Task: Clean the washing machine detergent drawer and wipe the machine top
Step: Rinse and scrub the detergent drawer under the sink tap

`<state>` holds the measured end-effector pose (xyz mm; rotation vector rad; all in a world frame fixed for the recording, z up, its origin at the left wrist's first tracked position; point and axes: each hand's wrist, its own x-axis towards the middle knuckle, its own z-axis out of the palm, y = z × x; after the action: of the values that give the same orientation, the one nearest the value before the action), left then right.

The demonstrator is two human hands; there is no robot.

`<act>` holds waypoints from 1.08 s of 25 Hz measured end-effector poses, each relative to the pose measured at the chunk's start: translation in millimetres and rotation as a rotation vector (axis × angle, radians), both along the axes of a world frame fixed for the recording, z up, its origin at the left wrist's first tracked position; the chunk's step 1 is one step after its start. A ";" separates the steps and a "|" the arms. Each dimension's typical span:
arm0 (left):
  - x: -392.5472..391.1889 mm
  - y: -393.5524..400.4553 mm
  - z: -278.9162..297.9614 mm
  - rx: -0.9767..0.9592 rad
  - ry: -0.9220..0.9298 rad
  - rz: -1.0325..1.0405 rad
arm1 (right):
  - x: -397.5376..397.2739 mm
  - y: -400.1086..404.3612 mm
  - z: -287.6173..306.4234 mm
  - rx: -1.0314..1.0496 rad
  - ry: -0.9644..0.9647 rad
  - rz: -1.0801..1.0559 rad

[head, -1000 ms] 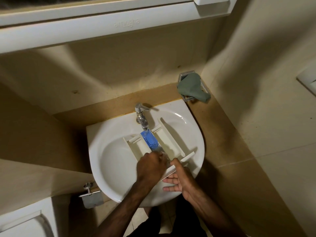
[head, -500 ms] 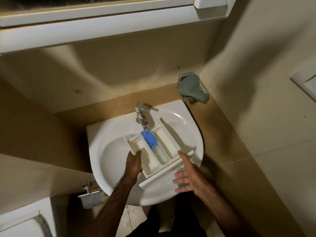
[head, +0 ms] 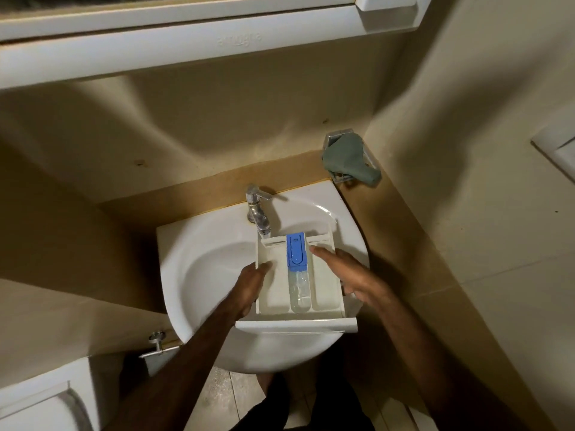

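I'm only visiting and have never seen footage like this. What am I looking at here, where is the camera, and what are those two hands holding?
There is no robot: a person wears one wide-angle camera on the head, looking down at their own arms. They stand at a white sink with a tap at its back. Over the basin is a white detergent drawer from a washing machine, with a blue insert in its middle compartment. The left hand grips the drawer's left wall, and the right hand holds its right side, fingers lying inside the right compartment. A green cloth sits on a metal holder in the corner. Whether water is running is too unclear to say.
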<state>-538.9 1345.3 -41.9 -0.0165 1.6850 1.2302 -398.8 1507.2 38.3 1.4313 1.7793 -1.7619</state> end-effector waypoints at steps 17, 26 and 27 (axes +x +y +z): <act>-38.0 33.3 -37.0 -0.046 0.728 -0.221 | -11.0 -31.0 -27.6 0.486 -0.135 -0.075; -56.3 47.7 -21.9 -0.006 0.290 -0.118 | -13.6 -44.2 -22.5 0.676 -0.152 -0.037; -56.5 46.0 -18.4 0.045 0.241 -0.140 | -14.1 -44.8 -21.3 0.695 -0.148 -0.030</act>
<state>-595.4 1391.2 -60.3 0.2821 1.8301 1.2009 -412.9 1462.4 17.0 1.7660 2.4156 -1.0316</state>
